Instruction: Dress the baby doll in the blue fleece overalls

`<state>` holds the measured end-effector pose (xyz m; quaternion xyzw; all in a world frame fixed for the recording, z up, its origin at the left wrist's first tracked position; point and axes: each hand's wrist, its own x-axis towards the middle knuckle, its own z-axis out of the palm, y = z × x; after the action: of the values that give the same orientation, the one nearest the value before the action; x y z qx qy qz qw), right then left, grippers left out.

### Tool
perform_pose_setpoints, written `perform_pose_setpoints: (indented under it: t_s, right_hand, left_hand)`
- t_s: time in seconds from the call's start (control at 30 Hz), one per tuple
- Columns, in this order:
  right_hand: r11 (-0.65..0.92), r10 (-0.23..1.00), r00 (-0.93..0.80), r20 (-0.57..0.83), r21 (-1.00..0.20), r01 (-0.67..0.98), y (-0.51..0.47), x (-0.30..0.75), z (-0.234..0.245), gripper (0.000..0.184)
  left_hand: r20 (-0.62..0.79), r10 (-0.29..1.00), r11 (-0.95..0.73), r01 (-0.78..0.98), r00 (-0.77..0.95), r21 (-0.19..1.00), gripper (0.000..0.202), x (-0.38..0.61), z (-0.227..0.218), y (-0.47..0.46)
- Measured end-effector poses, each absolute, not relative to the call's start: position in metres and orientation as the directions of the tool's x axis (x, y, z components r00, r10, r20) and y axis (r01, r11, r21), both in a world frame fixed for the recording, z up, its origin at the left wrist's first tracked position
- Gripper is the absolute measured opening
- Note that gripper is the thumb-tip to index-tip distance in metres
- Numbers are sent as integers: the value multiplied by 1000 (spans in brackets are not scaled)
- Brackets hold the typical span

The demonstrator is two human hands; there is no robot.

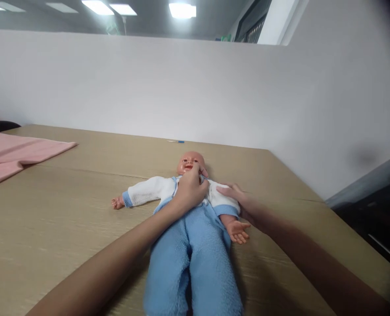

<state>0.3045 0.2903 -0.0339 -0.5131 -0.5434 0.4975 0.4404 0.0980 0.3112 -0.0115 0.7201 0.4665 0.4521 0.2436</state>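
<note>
A baby doll (189,162) lies on its back on the table, head toward the wall. It wears fuzzy light-blue trousers (195,259) and a white jacket (152,188) with blue edging. My left hand (192,188) reaches across the chest, its fingers closed at the jacket's collar below the chin; the fingertips are partly hidden. My right hand (237,198) is wrapped around the upper sleeve on the right side, thumb on top and the other fingers behind. The doll's bare hand (237,230) pokes out of that cuff. Its other arm stretches out to the left.
The wooden table (92,237) runs back to a white wall (149,83). A pink cloth (20,153) lies at the left. A small blue-and-clear pen-like item (178,141) rests near the back edge. Something dark (369,215) stands beyond the right edge.
</note>
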Motion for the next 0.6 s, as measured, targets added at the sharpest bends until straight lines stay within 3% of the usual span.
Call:
perform_pose_setpoints:
  t_s: [0.1, 0.2, 0.3, 0.5, 0.6]
  right_hand:
    - [-134, 986, -70, -149, -974, 183, 263, 320, -21, 80]
    - [5, 991, -124, -44, -931, 366, 242, 344, -2, 66]
    - [108, 994, -89, 67, -768, 631, 238, 376, 8, 49]
    - [67, 995, -99, 21, -870, 489, 250, 409, -20, 56]
    - [131, 991, -67, 112, -840, 527, 251, 406, -33, 54]
  left_hand:
    - [428, 887, -458, 459, 176, 761, 24, 98, -12, 311]
    - [438, 879, -473, 462, 188, 750, 22, 98, -13, 311]
    - [450, 873, -484, 460, 189, 745, 22, 99, -14, 311]
    - [448, 871, -485, 487, 201, 726, 21, 100, -10, 308]
    - [446, 859, -499, 597, 250, 628, 16, 99, -3, 303]
